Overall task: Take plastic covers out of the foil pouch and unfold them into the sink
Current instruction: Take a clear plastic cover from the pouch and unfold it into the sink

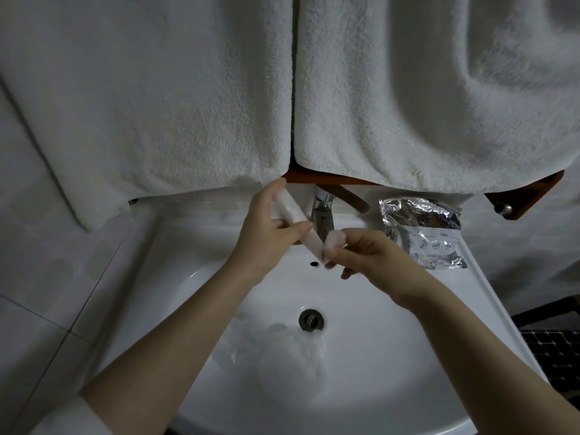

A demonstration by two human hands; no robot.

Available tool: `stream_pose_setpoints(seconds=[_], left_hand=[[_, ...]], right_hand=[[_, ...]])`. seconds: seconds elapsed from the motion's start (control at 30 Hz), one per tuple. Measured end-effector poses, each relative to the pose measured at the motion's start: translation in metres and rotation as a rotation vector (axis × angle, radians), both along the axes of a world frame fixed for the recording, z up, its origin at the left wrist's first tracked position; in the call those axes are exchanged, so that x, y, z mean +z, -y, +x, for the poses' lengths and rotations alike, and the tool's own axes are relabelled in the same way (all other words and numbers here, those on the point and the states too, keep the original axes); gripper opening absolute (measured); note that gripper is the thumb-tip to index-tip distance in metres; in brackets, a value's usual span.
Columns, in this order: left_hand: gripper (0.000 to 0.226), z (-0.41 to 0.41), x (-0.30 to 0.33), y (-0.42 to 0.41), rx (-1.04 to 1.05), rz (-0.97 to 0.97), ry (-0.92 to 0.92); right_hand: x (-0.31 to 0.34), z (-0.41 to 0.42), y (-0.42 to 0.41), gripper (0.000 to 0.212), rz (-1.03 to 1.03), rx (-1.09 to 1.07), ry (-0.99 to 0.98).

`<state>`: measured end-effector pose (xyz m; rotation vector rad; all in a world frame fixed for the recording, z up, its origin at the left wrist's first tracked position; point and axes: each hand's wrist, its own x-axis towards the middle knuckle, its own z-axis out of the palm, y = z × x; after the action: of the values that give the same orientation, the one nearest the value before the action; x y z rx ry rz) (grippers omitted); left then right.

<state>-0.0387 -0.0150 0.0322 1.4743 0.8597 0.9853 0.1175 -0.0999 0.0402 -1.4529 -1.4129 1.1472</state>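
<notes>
Over the white round sink (392,372), the left hand (266,243) holds a folded, see-through plastic cover (298,221); the right hand (367,255) pinches its end. Pull gently apart. The crinkly silver foil pouch (423,230) lies beside.

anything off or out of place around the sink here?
Nothing damaged. The crumpled foil pouch lies on the sink rim right of the tap. Unfolded clear plastic covers lie in the basin, partly over the drain. Left hand and right hand hold a folded cover above it.
</notes>
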Motion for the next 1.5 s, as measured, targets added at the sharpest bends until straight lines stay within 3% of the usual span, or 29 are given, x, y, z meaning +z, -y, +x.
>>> stream_pose_setpoints(seconds=[0.2,0.3,0.5,0.63,0.8,0.87,0.97,1.07,1.3,1.4,1.5], left_hand=[[0.069,-0.008,-0.004,-0.004,-0.035,0.062,-0.108],[0.063,-0.01,-0.004,-0.007,-0.109,-0.023,-0.041],[0.081,-0.015,-0.009,-0.011,-0.152,-0.025,-0.094],[0.068,-0.014,-0.013,-0.018,-0.067,-0.071,-0.063],[0.064,-0.013,-0.013,-0.02,-0.09,-0.187,0.0],[0.064,-0.011,-0.014,-0.018,-0.121,-0.192,0.009],[0.052,-0.007,-0.013,-0.013,-0.147,-0.187,0.043],[0.035,-0.008,-0.012,-0.01,-0.139,-0.18,0.054],[0.044,-0.007,-0.007,0.002,-0.216,-0.085,-0.001],[0.035,-0.004,-0.002,0.005,-0.247,-0.187,0.057],[0.025,-0.003,0.001,0.009,-0.303,-0.247,0.069]], right_hand=[[0.002,-0.013,-0.015,0.015,-0.084,-0.087,0.041],[0.002,-0.019,-0.02,0.017,-0.127,-0.119,0.099],[-0.002,-0.027,-0.022,0.023,-0.116,-0.193,0.02],[-0.002,-0.031,-0.014,0.023,0.088,-0.155,-0.054],[-0.013,-0.021,-0.008,0.032,0.42,-0.045,0.461],[-0.015,-0.022,-0.01,0.018,0.535,-0.072,0.525],[-0.013,-0.02,-0.011,0.016,0.618,-0.128,0.538],[-0.007,-0.017,-0.006,0.003,0.549,-0.077,0.446],[-0.004,-0.019,-0.001,0.005,0.214,-0.175,0.313],[-0.002,-0.017,-0.002,0.013,0.192,-0.25,0.233],[0.003,-0.017,-0.001,0.021,0.128,-0.299,0.273]])
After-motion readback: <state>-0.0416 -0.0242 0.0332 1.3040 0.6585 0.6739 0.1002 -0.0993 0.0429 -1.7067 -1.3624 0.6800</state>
